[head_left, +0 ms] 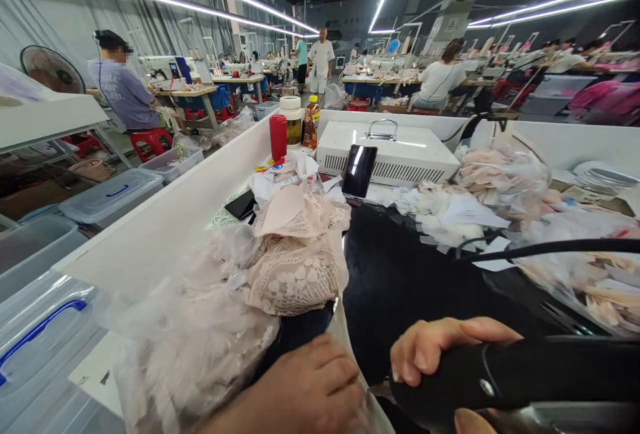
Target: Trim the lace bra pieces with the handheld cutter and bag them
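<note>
At the bottom centre, my left hand (313, 384) lies with its fingers together and curled down on a strip of pale beige fabric (345, 331). Its fingertips are partly hidden. On the right, my right hand (435, 351) is wrapped round the thick black handle of an iron (550, 371); grey metal shows below the handle, and the iron's sole is out of frame. Just beyond my left hand, beige lace bra cups (300, 267) sit in a pile. A clear plastic bag of beige pieces (195, 354) lies to the left of that hand.
The black tabletop (400, 274) has white side walls (165, 221). A phone (359, 171) leans on a white vented box (385, 151). Bottles (311, 121) stand at the back left; bagged fabric (505, 174) fills the right. A black cord (560, 247) crosses at right. Co-workers sit beyond.
</note>
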